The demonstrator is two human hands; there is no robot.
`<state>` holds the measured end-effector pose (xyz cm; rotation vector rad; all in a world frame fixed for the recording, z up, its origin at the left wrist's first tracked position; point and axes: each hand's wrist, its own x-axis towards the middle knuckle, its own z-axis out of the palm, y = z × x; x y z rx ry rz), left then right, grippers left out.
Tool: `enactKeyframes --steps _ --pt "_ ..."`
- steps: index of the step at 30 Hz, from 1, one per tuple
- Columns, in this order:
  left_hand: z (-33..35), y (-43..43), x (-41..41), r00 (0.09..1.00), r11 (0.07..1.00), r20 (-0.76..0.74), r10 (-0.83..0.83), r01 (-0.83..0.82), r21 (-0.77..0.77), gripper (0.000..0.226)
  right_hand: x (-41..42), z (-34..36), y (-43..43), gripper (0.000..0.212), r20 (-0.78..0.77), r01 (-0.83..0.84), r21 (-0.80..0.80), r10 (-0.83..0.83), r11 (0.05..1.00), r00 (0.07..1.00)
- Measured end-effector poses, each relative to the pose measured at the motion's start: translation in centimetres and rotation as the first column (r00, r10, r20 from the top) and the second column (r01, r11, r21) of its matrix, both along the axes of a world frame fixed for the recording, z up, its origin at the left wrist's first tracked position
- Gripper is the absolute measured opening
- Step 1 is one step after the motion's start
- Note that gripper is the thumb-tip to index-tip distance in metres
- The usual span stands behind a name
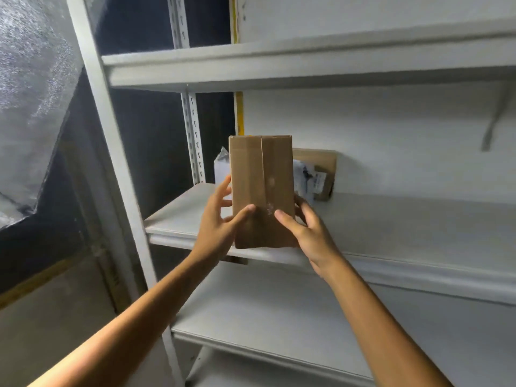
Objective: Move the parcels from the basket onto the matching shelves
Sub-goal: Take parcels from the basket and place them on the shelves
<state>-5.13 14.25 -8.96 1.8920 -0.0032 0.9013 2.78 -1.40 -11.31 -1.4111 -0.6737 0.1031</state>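
The left hand and right hand clasp the lower sides of an upright brown cardboard parcel, thumbs on its front, at the front edge of the middle shelf. Behind it on that shelf stand a white bag and another labelled cardboard parcel against the wall.

The cardboard box hides most of a white parcel behind its left edge and part of a white-wrapped packet behind its right edge, so neither shows whole. Just right of the box, the label on a brown parcel is too blurred to read. The fingertips of the right grip pass out of sight behind the box, and the shelf behind it runs off the right edge.
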Motion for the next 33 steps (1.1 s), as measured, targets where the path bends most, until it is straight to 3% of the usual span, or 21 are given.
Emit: enactKeyframes --steps 9,15,21,27,33 --pt "2.1 -15.7 5.3 0.902 0.903 0.036 -0.43 0.43 0.01 0.07 0.6 1.1 -16.4 0.048 -0.007 0.409 0.045 -0.409 0.911 0.912" --pt "3.4 -28.1 7.9 0.801 0.801 0.026 -0.598 0.595 0.07 0.051 -1.3 1.2 -28.3 0.047 -0.063 0.647 0.05 -0.644 0.761 0.763" --pt "3.2 -41.5 8.9 0.643 0.643 0.002 -0.766 0.766 -0.008 0.058 -5.0 1.3 -38.6 0.036 -0.118 0.838 0.049 -0.83 0.544 0.545" --pt "0.6 -53.8 8.0 0.384 0.391 -0.112 -0.917 0.919 -0.047 0.06 -10.5 0.4 -48.9 0.032 -0.163 0.941 0.055 -0.926 0.335 0.339" --pt "-4.0 -63.9 6.3 0.022 0.053 -0.213 -0.977 0.988 -0.142 0.065 -15.7 -3.3 -56.8 0.037 -0.24 0.997 -0.063 -0.971 0.033 0.016"
